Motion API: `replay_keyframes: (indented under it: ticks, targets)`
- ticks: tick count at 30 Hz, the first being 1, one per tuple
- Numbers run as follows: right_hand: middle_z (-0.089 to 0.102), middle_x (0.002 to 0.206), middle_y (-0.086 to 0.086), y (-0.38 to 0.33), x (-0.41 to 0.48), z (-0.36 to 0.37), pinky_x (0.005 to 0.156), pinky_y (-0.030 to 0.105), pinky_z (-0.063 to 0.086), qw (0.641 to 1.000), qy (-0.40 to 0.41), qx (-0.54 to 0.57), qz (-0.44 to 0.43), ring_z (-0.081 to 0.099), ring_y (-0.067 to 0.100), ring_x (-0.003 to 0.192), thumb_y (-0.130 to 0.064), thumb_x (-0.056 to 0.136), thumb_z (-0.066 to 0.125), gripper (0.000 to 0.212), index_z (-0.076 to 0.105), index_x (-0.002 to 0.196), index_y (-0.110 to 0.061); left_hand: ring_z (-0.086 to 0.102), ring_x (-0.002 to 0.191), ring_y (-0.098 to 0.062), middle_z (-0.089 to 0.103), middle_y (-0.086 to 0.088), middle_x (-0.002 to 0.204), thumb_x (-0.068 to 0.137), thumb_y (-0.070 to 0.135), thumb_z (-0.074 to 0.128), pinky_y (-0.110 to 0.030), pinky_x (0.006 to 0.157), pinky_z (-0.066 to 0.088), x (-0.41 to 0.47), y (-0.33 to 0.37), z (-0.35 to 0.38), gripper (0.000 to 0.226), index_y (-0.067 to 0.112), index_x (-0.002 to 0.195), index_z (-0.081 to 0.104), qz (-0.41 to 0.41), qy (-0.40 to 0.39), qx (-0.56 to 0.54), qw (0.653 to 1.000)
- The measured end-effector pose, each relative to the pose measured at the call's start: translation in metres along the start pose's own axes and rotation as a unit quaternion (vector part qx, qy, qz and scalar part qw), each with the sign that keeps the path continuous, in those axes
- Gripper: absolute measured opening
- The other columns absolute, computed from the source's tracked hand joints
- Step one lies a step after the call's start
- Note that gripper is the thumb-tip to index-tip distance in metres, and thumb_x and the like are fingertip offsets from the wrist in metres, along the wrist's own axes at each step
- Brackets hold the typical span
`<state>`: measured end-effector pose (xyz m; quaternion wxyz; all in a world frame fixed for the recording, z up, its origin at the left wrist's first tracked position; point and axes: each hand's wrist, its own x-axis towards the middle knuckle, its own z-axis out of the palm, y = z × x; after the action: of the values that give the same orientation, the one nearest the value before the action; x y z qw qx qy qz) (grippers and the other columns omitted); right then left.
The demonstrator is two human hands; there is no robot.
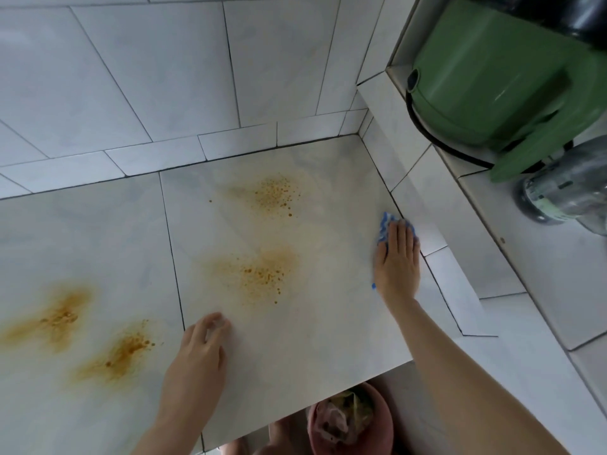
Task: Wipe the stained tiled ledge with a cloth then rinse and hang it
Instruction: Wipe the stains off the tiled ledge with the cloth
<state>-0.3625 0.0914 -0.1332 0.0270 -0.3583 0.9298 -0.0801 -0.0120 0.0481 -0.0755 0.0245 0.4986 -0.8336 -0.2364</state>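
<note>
The pale tiled ledge (312, 323) carries several orange-brown stains: one at the back (274, 195), one in the middle (259, 274) and two at the left (60, 315) (126, 351). My right hand (397, 261) lies flat with straight fingers on a blue and white cloth (385, 224), pressing it onto the ledge by the right-hand raised step. Most of the cloth is hidden under the palm. My left hand (197, 349) rests on the ledge near its front edge, fingers loosely bent, holding nothing.
White wall tiles (164, 77) rise behind the ledge. A raised tiled step (437, 224) borders it on the right, with a green appliance (492, 80) and a clear bottle (561, 188) on it. Below the front edge stands a pink bin (351, 421) with rubbish.
</note>
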Motion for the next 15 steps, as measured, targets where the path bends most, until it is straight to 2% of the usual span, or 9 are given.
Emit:
replay_keyframes:
  ticks: [1,3,6,8,10,12,15]
  targets:
    - [0.019,0.156,0.010,-0.010,0.001,0.002,0.117,0.027,-0.008,1.000,-0.003,-0.005,0.004,0.011,0.022,0.145,-0.035,0.090,0.002,0.066,0.016,0.148,-0.007,0.055,0.102,-0.025,0.058,-0.004,0.115,0.068,-0.006,0.067,-0.029,0.044,0.052,0.000,0.001,0.000,0.039,0.014,0.102,0.064,0.000,0.001,0.002,1.000]
    - [0.022,0.155,0.012,-0.037,0.002,0.005,0.117,0.031,-0.004,0.999,-0.013,-0.010,-0.033,0.015,0.025,0.144,-0.032,0.090,0.000,0.066,0.017,0.148,-0.006,0.053,0.103,-0.022,0.059,-0.004,0.114,0.068,-0.006,0.067,-0.029,0.044,0.052,0.000,-0.001,0.000,0.039,0.014,0.102,0.065,0.008,0.003,0.002,1.000]
    - [0.029,0.152,0.013,-0.087,-0.016,0.011,0.115,0.035,0.007,0.992,-0.028,0.027,-0.117,0.025,0.028,0.141,-0.029,0.095,0.014,0.057,0.027,0.145,-0.006,0.050,0.103,-0.017,0.059,-0.001,0.113,0.071,-0.005,0.065,-0.029,0.049,0.054,0.004,-0.011,0.000,0.036,0.015,0.101,0.066,0.011,-0.007,-0.010,1.000]
    - [0.020,0.154,0.006,-0.102,-0.034,0.015,0.116,0.034,0.005,0.984,-0.053,0.038,-0.165,0.017,0.022,0.143,-0.032,0.098,0.016,0.053,0.019,0.147,-0.010,0.058,0.099,-0.020,0.060,0.001,0.110,0.074,-0.003,0.063,-0.030,0.054,0.054,0.009,-0.014,-0.004,0.030,0.015,0.097,0.068,0.008,-0.013,-0.012,1.000]
    - [0.019,0.155,0.003,-0.093,-0.038,0.014,0.116,0.033,0.007,0.977,-0.063,0.028,-0.203,0.015,0.019,0.144,-0.037,0.099,0.012,0.055,0.017,0.147,-0.011,0.061,0.094,-0.022,0.062,0.002,0.104,0.075,-0.002,0.063,-0.029,0.058,0.054,0.015,-0.014,-0.010,0.026,0.015,0.093,0.069,0.010,-0.009,-0.009,1.000]
    - [0.025,0.154,0.005,-0.067,-0.027,0.010,0.116,0.033,0.012,0.981,-0.069,0.018,-0.181,0.019,0.021,0.144,-0.038,0.098,0.015,0.058,0.023,0.148,-0.010,0.062,0.092,-0.022,0.063,0.001,0.101,0.077,-0.002,0.061,-0.029,0.062,0.053,0.023,-0.013,-0.018,0.023,0.013,0.093,0.070,0.013,0.003,-0.004,1.000]
    - [0.025,0.154,0.012,-0.018,0.001,0.004,0.117,0.037,0.014,0.994,-0.065,-0.017,-0.090,0.018,0.026,0.144,-0.036,0.094,0.011,0.062,0.024,0.146,-0.005,0.059,0.100,-0.025,0.061,-0.004,0.109,0.081,-0.001,0.057,-0.036,0.071,0.053,0.042,-0.015,-0.029,0.026,0.010,0.102,0.067,0.006,0.032,-0.004,0.999]
